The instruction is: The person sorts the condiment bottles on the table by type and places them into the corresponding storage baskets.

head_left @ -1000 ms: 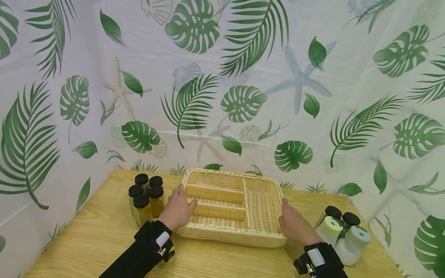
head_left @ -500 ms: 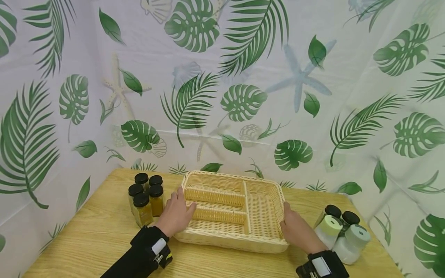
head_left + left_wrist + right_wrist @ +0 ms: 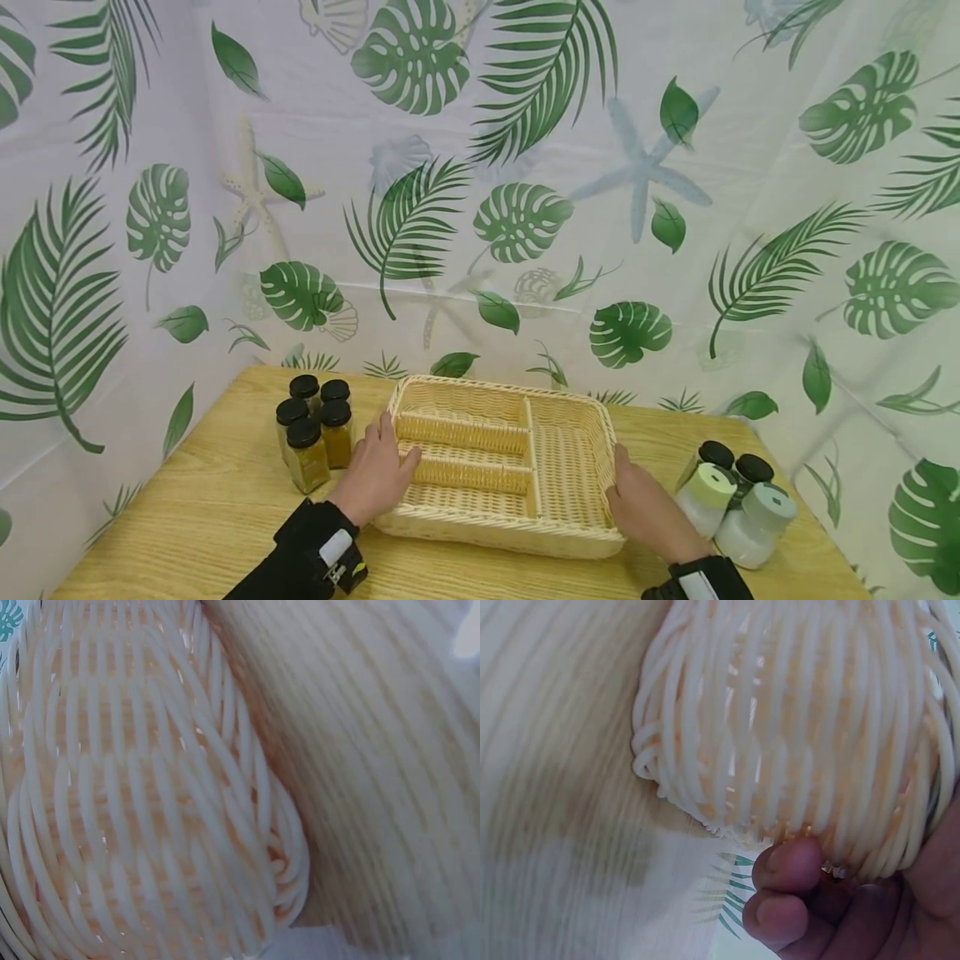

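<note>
A pale woven basket (image 3: 573, 454) with a long compartment on the right and several dividers on the left sits on the wooden table, its woven wall filling much of both wrist views. My left hand (image 3: 373, 473) grips its left end, thumb over the rim. At the opposite end my right hand (image 3: 651, 508) holds the wall; in the right wrist view its curled fingers (image 3: 787, 866) lie against the outer weave. The left hand does not show in its own wrist view. No items are visible in the basket's compartments.
Several spice jars (image 3: 307, 454) with black lids stand left of the basket. To the right are two black-lidded jars (image 3: 752, 469), a yellow-green-lidded white jar (image 3: 707, 500) and a pale-green-lidded white jar (image 3: 756, 527). A leaf-patterned cloth (image 3: 525, 342) hangs behind the table (image 3: 187, 508).
Both hands have drawn the basket a little toward the person, away from the cloth. The jars on both sides have stayed in place.
</note>
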{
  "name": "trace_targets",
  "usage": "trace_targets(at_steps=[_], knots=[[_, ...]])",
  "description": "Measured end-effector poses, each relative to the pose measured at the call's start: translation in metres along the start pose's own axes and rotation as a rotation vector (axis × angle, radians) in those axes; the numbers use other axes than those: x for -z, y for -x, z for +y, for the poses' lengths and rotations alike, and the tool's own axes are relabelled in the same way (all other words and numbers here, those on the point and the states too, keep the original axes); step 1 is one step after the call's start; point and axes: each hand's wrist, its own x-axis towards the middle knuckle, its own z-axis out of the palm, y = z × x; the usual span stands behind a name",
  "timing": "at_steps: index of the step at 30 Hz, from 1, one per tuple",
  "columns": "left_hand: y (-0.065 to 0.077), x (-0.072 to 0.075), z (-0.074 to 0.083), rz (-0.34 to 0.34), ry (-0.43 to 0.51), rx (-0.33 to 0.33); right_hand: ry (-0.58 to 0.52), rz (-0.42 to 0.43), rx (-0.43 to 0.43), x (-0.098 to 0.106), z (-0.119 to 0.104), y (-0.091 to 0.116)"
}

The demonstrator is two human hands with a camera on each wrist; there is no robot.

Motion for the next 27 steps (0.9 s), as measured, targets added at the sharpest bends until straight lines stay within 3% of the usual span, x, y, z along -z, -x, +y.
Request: trace_targets(at_steps=[10, 27], knots=[[0.007, 0.002, -0.001, -0.062, 0.011, 0.032, -0.025, -0.008, 0.01, 0.001, -0.003, 0.013], [0.022, 0.002, 0.0, -0.069, 0.023, 0.036, -0.089, -0.043, -0.021, -0.001, -0.002, 0.025]])
